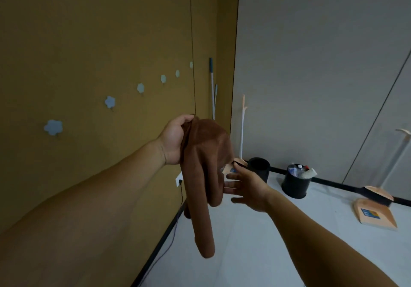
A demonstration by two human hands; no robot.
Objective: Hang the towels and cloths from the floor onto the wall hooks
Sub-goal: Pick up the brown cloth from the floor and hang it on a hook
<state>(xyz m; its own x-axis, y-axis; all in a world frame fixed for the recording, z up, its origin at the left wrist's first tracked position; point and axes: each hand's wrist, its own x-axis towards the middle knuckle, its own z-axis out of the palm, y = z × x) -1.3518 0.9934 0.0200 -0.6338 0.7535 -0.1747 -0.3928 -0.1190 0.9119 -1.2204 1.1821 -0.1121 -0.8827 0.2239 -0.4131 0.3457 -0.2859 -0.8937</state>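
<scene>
Because the hooks need a free edge, my left hand grips the brown towel bunched, my right hand beside it, fingers spread.

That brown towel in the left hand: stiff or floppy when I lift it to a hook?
Likely floppy: the brown towel drapes in long limp folds from the left hand. Probably light, since one hand's grip carries it. Uneven hanging ends could drag it off a hook.

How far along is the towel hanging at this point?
Done: nothing visibly; every flower-shaped hook in view is bare. In hand: the left hand grips a brown towel clear of the floor, while the open right hand reaches for its hanging folds. Left: getting it onto a hook; no other cloths show on the floor.
</scene>
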